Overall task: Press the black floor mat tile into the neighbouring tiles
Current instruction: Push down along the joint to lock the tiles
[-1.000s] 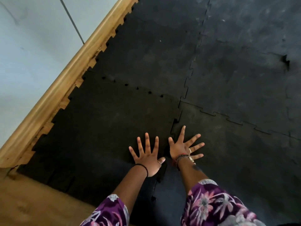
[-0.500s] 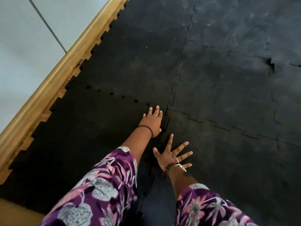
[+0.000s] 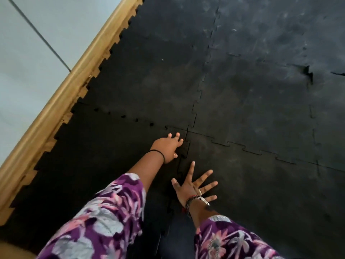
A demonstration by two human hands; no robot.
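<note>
The black floor mat tile lies at lower left, its toothed edges meeting the neighbouring tiles. Small gaps show along its far seam. My left hand rests flat on the tile's far right corner, fingers reaching toward the junction of tiles, thumb beside the right seam. My right hand lies flat with fingers spread on the neighbouring tile to the right, just beside the seam. Neither hand holds anything.
A wooden skirting board runs diagonally along the mat's left edge, below a pale wall. More black tiles cover the floor ahead and right; one seam corner sticks up. Bare floor shows at bottom left.
My left hand has slid forward along the seam from beside my right hand to the tile's far corner. My right hand stayed flat in place. The view has shifted forward.
</note>
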